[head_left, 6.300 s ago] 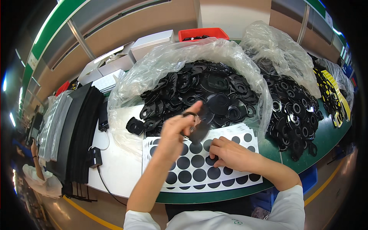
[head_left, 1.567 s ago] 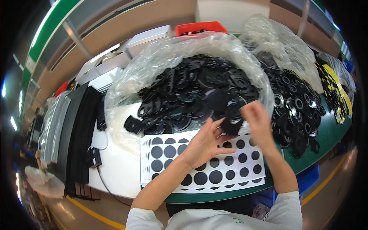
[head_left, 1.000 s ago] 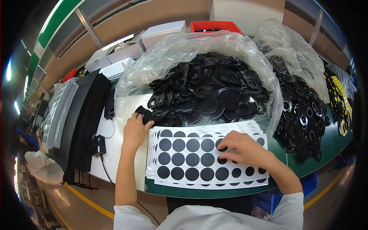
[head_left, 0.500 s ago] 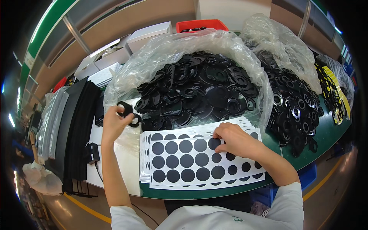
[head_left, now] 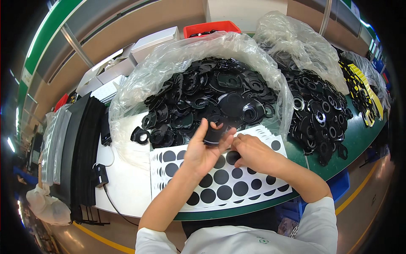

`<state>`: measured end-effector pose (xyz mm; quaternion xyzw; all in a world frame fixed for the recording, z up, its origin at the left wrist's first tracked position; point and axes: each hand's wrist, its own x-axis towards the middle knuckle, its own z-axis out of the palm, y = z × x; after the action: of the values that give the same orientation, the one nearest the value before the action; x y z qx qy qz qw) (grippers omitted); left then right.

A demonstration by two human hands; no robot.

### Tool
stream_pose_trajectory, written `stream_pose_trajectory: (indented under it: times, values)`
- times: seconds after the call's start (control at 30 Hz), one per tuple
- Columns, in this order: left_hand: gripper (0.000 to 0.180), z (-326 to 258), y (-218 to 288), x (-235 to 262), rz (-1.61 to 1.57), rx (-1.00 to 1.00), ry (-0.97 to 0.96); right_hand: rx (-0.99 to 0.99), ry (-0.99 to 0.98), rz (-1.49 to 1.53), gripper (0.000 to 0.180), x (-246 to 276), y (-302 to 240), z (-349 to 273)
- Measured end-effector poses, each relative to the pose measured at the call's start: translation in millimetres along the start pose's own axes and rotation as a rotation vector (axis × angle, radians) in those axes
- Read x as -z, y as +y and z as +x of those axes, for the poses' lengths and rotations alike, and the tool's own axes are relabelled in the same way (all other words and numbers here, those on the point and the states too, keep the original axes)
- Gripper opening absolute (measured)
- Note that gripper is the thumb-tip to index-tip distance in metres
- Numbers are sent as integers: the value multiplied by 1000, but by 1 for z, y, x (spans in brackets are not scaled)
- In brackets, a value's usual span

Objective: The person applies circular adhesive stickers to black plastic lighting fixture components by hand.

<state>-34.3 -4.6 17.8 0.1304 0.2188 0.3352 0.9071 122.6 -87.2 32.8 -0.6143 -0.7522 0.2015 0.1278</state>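
My left hand [head_left: 201, 154] is over the sheets, palm partly up, with its thumb and fingers around a dark round plastic part [head_left: 214, 134]. Close beside it, my right hand [head_left: 256, 155] rests at the top of a white sheet [head_left: 198, 207] printed with rows of black round stickers [head_left: 223, 192]. Its fingers are pinched together; what they grip, if anything, is hidden. Beyond both hands lies a heap of black ring-shaped plastic parts [head_left: 230, 103] in a clear plastic bag [head_left: 139, 76]. One black ring part [head_left: 140, 135] sits apart on the white surface to the left.
A second heap of black rings [head_left: 323, 116] lies right on the green tabletop [head_left: 355, 139]. Black sheets [head_left: 80, 148] are stacked at left, near a small black box with a cable [head_left: 100, 174]. White boxes [head_left: 154, 43] and a red bin [head_left: 211, 28] stand behind.
My left hand has moved right from the ring part at the left, which now lies on the white surface, to beside my right hand. It now holds a dark round part.
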Motion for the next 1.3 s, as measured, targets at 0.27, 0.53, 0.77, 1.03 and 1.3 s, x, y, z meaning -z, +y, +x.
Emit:
stream_pose_trajectory:
  times: [0.27,0.53,0.77,1.03,1.3]
  values:
    - [44,21,-23,36,-8,-59,-202,-16,-162,14,37,7,8,9]
    - [47,16,-21,35,-24,-32,-297,178,71,-51,29,-5,-5,-17]
    - [48,15,-20,31,27,0,-246,354,-66,242,20,36,-25,-31]
    - [59,12,-26,21,313,-1,-186,89,455,1153,16,7,21,18]
    - [55,11,-27,25,297,-27,-141,33,431,1169,17,-13,24,22]
